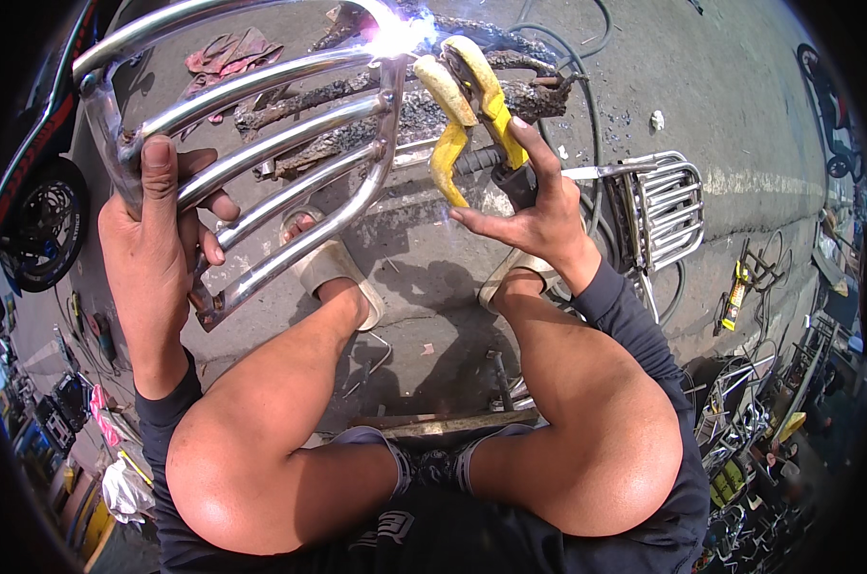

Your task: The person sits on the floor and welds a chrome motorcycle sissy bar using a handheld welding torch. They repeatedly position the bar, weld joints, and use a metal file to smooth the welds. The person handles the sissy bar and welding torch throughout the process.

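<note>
One chrome tube rack (261,124) is held up off the concrete ground (720,105), tilted so that its upper corner is brought to the white arc glare (400,38). Four curved cross bars can be counted between its side tubes. It is kept steady by the left hand (156,234), which is clamped around the rack's left side tube, thumb laid up along the metal, presumably so that the joint does not shift under the arc.

A second, smaller chrome rack (668,206) is seen lying on the ground to the right, well apart from the work.

One yellow-handled electrode holder (471,105) is gripped by the right hand (534,215); the fingers are closed around its two handles and the black cable end, and its head is pointed up at the glare, beside the rack's corner. A rusty, slag-crusted bar (433,110) is seen behind the rack.

Two pale sandals are worn: the left sandal (333,268) is planted below the rack, the right sandal (510,273) below the right hand.
</note>
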The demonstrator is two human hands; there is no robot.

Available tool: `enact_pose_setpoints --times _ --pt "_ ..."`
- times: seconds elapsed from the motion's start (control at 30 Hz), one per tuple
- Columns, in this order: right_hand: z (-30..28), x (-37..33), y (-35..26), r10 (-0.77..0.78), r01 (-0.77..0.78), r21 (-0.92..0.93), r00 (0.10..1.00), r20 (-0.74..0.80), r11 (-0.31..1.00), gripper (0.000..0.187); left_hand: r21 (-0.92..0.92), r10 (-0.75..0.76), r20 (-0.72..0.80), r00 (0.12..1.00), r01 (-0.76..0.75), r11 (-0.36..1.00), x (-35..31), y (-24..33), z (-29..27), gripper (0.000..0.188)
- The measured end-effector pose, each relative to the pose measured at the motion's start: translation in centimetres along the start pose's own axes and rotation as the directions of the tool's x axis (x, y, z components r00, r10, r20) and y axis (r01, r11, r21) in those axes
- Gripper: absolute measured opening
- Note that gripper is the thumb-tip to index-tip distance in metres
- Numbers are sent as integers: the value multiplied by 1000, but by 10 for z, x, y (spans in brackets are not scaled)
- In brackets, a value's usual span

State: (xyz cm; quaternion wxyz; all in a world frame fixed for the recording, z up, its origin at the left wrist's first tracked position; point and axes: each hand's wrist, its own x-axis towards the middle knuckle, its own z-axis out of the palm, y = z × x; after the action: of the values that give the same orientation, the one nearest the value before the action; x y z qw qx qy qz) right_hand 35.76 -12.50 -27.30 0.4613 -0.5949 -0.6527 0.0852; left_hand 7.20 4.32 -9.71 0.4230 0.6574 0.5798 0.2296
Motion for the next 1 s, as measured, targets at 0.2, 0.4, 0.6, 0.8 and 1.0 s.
enact_pose_setpoints --times 0.2,0.4,0.6,0.8,1.0 --pt "1 0 2 -43 47 55 996 -74 997 115 4 -7 -12 1000 7 1000 0 1 0 69" --pt "-1 -1 -1 -15 14 -21 999 -32 1000 114 10 17 3 1000 -17 1000 1 -2 -1 68" --pt "-2 -3 -1 3 -3 -8 999 39 1000 117 46 -25 -22 999 26 999 3 -5 -1 73" --pt "0 -2 1 9 -8 -15 1000 30 1000 116 1 4 1 1000 -4 1000 0 0 -1 68" --pt "2 0 1 7 -7 -24 1000 -13 1000 113 -10 -32 -9 999 32 999 0 2 0 69"
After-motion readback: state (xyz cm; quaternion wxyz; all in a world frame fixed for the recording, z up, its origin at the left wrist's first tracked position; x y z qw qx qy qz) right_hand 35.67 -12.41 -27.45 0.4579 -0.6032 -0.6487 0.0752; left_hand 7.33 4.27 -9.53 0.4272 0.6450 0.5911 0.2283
